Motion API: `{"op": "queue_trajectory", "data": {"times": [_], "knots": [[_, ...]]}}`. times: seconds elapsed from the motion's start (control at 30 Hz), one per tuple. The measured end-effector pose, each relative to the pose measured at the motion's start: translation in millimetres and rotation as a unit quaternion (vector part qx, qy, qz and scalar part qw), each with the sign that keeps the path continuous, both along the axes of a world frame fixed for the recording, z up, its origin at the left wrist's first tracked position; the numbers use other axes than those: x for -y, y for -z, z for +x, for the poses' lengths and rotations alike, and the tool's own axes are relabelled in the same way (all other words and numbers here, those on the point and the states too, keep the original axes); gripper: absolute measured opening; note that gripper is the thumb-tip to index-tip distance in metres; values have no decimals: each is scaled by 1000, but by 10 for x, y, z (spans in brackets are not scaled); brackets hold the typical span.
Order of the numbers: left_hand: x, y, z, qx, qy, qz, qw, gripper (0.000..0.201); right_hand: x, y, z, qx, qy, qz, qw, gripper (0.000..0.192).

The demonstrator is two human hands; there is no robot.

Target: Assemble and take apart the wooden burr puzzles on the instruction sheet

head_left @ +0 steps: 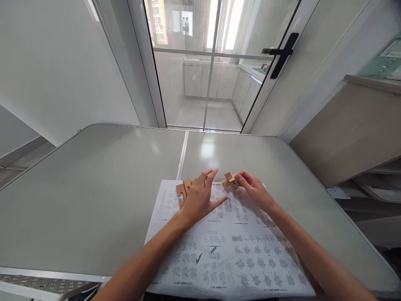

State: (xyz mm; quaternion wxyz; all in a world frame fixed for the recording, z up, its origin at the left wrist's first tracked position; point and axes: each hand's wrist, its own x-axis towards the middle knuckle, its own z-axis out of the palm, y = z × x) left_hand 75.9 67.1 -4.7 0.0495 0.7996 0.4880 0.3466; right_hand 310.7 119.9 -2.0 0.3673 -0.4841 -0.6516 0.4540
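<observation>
Between the fingers of my right hand (255, 190) is a small wooden puzzle (231, 180) made of crossed, interlocking pieces, with a dark mark on one face. My left hand (202, 194) is open, thumb and fingers spread, and hovers to the left of the puzzle without touching it. Several notched wooden pieces (181, 190) lie beside and partly behind my left hand, which hides some of them. Under both hands spreads a large white instruction sheet (225, 259) printed with rows of small assembly drawings.
The grey table (103, 200) has a pale seam (182, 154) running across it. Past its far edge is a glass door (216, 83) with a black handle (283, 54). A wooden shelf unit (351, 129) stands along the right side.
</observation>
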Motion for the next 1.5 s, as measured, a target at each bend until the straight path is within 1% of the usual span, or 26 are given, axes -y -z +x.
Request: {"op": "queue_trajectory", "data": {"times": [0.07, 0.17, 0.23, 0.33, 0.43, 0.57, 0.67, 0.77, 0.83, 0.93, 1.03, 1.13, 1.27, 1.37, 1.5], "knots": [[-7, 15, -6, -3, -4, 9, 1000, 88, -10, -16, 182, 45, 44, 18, 998, 51], [-6, 41, -10, -12, -8, 17, 1000, 78, 34, -10, 451, 103, 115, 41, 987, 48], [4, 47, -6, -17, -3, 19, 1000, 73, 81, 21, 586, 132, 146, 50, 979, 45], [29, 29, -5, -19, 9, 26, 999, 67, 144, 84, 694, 162, 181, 61, 968, 45], [73, -19, -72, -26, 15, 26, 999, 65, 170, 137, 727, 179, 206, 71, 959, 48], [172, -97, -336, -22, -4, -8, 1000, 70, 156, 188, 775, 192, 223, 80, 952, 49], [265, -137, -601, -19, 10, -34, 999, 75, 174, 208, 830, 192, 230, 79, 951, 49], [346, -136, -817, -27, -2, -62, 998, 83, 320, 189, 849, 183, 248, 85, 948, 51], [378, -107, -909, -27, -14, -78, 996, 88, 521, 157, 820, 174, 259, 102, 944, 55], [375, -37, -973, -26, -22, -101, 994, 90, 937, 118, 721, 164, 237, 119, 950, 51], [318, 36, -981, -20, -20, -106, 994, 91, 1334, 137, 612, 127, 167, 95, 973, 42], [245, 88, -974, -1, -25, -107, 994, 91, 1560, 209, 562, 84, 139, 88, 983, 35], [185, 107, -966, 17, -18, -108, 994, 87, 1612, 293, 576, 58, 149, 77, 984, 37], [162, 99, -942, 21, 1, -114, 993, 84, 1588, 314, 581, 53, 159, 55, 984, 37], [118, 92, -889, 23, 24, -121, 992, 79, 1571, 336, 578, 59, 162, 53, 984, 35]]}}
